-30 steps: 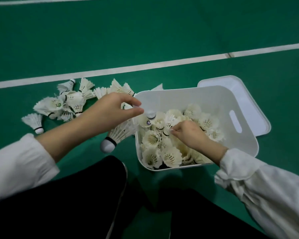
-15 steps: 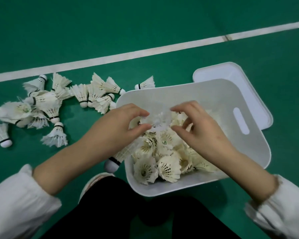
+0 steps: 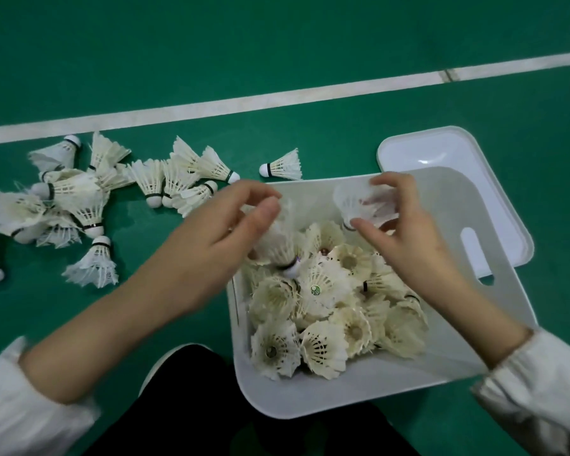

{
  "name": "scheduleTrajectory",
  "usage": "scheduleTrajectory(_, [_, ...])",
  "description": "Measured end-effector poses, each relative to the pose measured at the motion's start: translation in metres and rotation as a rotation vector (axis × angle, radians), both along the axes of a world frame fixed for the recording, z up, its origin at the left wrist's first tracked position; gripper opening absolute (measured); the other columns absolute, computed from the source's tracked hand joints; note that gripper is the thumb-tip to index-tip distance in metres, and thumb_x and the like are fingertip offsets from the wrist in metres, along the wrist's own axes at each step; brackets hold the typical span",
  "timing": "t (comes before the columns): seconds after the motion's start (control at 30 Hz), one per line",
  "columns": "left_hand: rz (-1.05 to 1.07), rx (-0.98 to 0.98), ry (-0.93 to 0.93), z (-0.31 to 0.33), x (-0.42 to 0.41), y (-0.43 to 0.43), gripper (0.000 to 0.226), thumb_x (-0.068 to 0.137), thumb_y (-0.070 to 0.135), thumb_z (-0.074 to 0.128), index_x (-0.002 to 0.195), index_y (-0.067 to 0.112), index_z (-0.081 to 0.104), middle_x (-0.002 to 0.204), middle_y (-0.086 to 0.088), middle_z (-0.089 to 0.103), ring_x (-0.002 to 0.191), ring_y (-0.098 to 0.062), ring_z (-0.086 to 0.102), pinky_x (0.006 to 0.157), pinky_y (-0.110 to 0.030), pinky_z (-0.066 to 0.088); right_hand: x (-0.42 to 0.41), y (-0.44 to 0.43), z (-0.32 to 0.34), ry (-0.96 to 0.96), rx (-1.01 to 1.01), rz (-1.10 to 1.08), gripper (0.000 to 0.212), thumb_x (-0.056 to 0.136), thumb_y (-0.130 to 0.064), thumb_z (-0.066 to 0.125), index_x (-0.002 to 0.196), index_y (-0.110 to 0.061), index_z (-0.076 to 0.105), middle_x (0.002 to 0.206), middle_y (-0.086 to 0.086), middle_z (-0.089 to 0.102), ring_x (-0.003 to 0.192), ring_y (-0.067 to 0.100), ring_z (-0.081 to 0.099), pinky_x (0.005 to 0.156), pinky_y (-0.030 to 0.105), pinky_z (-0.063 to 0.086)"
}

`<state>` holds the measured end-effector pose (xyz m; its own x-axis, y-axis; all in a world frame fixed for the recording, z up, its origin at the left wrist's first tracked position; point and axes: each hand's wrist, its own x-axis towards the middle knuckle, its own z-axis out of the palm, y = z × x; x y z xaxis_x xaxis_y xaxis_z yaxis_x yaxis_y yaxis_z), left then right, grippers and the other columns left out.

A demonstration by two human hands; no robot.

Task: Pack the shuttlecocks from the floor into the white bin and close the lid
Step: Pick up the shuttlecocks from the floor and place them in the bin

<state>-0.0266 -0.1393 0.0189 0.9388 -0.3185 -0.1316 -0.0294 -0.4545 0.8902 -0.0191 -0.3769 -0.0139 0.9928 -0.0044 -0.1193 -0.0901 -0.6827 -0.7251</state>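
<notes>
Dark trousers (image 3: 211, 406) crouch just in front of the white bin (image 3: 310, 396) as a person packs shuttlecocks on a green court floor (image 3: 310, 44). Inside the bin, a heap (image 3: 329, 311) of shuttlecocks stands mostly feathers-up and tightly crowded. That crowding is the first risk, since anything pushed down onto it may bend or crush the feather skirts.

Above the bin's left wall, the left hand (image 3: 218, 245) pinches one shuttlecock (image 3: 278, 248) by its feathers, cork pointing down into the heap. Over the bin's far side, the right hand (image 3: 405, 238) grasps a second shuttlecock (image 3: 356, 202) between thumb and fingertips. It shows blurred, so the firmness of the hold cannot be told. Either one, let go too near a wall, could tip over the rim and roll away.

Left of the bin, a loose pile (image 3: 89, 199) lies tangled on the floor, and grabbing several together could snag or snap feathers. A lone shuttlecock (image 3: 282, 166) lies just beyond the bin's far-left corner and is easy to overlook.

The lid (image 3: 441, 149) lies behind the bin's far-right corner, partly hidden by its wall, and whether the bin rests on it cannot be told. A hasty tug there could jolt the load, and feathers standing proud could keep the lid from seating. A white court line (image 3: 277, 97) runs beyond the bin.
</notes>
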Motion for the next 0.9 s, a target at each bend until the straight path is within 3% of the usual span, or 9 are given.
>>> scheduleTrajectory(0.07, [0.056,-0.091,0.033,-0.001,0.000,0.011,0.035,0.076,0.060,0.048,0.104,0.039,0.054,0.102,0.020,0.059,0.088,-0.003,0.062,0.073,-0.017,0.049,0.003,0.005,-0.016,0.086,-0.070,0.071,0.042,0.086,-0.027,0.063,0.114,-0.030,0.033,0.104,-0.004,0.056,0.076,0.021,0.061,0.070,0.031,0.047])
scheduleTrajectory(0.2, [0.138,-0.040,-0.059,-0.010,-0.002,0.018,0.019,0.078,0.035,0.069,0.090,0.034,0.054,0.093,0.015,0.060,0.088,-0.006,0.060,0.077,-0.019,0.049,0.004,0.017,-0.050,0.221,-0.410,0.285,0.017,0.089,-0.038,0.053,0.093,-0.022,0.050,0.101,-0.004,0.047,0.106,0.020,0.047,0.079,0.026,0.033])
scheduleTrajectory(0.33, [0.093,0.137,-0.225,-0.010,-0.006,0.019,0.005,0.082,0.029,0.060,0.087,0.027,0.059,0.087,0.016,0.059,0.085,0.000,0.059,0.075,-0.011,0.045,0.005,0.018,-0.045,0.235,-0.560,0.264,0.045,0.085,-0.061,0.043,0.107,-0.026,0.061,0.140,0.003,0.035,0.129,0.021,0.029,0.104,0.040,0.031])
scheduleTrajectory(0.43, [0.029,0.252,-0.356,-0.015,-0.003,0.020,0.012,0.083,0.028,0.058,0.088,0.020,0.066,0.093,0.012,0.055,0.086,0.002,0.053,0.076,-0.009,0.039,-0.001,0.019,-0.025,0.110,-0.430,0.164,0.040,0.086,-0.051,0.052,0.115,-0.025,0.056,0.139,-0.002,0.033,0.123,0.017,0.039,0.103,0.040,0.037])
scheduleTrajectory(0.5, [-0.009,0.263,-0.405,-0.020,0.000,0.018,0.010,0.085,0.025,0.063,0.086,0.017,0.069,0.093,0.008,0.055,0.085,-0.002,0.051,0.076,-0.012,0.039,-0.007,0.022,-0.008,-0.058,-0.190,0.128,0.030,0.088,-0.032,0.058,0.116,-0.023,0.054,0.127,-0.008,0.039,0.105,0.010,0.052,0.092,0.037,0.047])
scheduleTrajectory(0.57, [-0.084,0.268,-0.446,-0.023,0.001,0.012,0.012,0.083,0.025,0.063,0.086,0.015,0.070,0.093,0.005,0.056,0.087,-0.006,0.051,0.077,-0.016,0.040,-0.012,0.032,0.009,-0.163,-0.014,0.244,0.036,0.088,-0.022,0.060,0.122,-0.026,0.049,0.121,-0.011,0.040,0.088,0.005,0.055,0.081,0.031,0.052])
scheduleTrajectory(0.7, [-0.198,0.204,-0.449,-0.024,0.001,0.005,0.017,0.085,0.025,0.057,0.086,0.012,0.067,0.092,0.002,0.058,0.086,-0.007,0.053,0.077,-0.016,0.041,-0.015,0.053,0.015,-0.203,-0.088,0.472,0.029,0.086,-0.030,0.050,0.115,-0.028,0.051,0.131,-0.007,0.039,0.083,0.009,0.055,0.065,0.035,0.053])
scheduleTrajectory(0.77, [-0.123,0.195,-0.427,-0.019,0.000,0.009,0.013,0.084,0.024,0.060,0.088,0.014,0.066,0.091,0.006,0.058,0.084,-0.002,0.051,0.077,-0.013,0.041,-0.012,0.058,0.011,-0.235,-0.172,0.447,0.023,0.085,-0.034,0.046,0.098,-0.021,0.058,0.125,-0.003,0.048,0.078,0.009,0.054,0.060,0.040,0.053])
scheduleTrajectory(0.9, [0.124,0.156,-0.342,-0.008,0.002,0.034,0.017,0.084,0.025,0.060,0.100,0.028,0.059,0.098,0.019,0.058,0.089,0.004,0.056,0.079,-0.007,0.043,-0.010,0.060,0.009,-0.213,-0.151,0.359,0.023,0.085,-0.036,0.053,0.086,-0.017,0.067,0.105,-0.004,0.058,0.081,0.006,0.048,0.069,0.027,0.045])
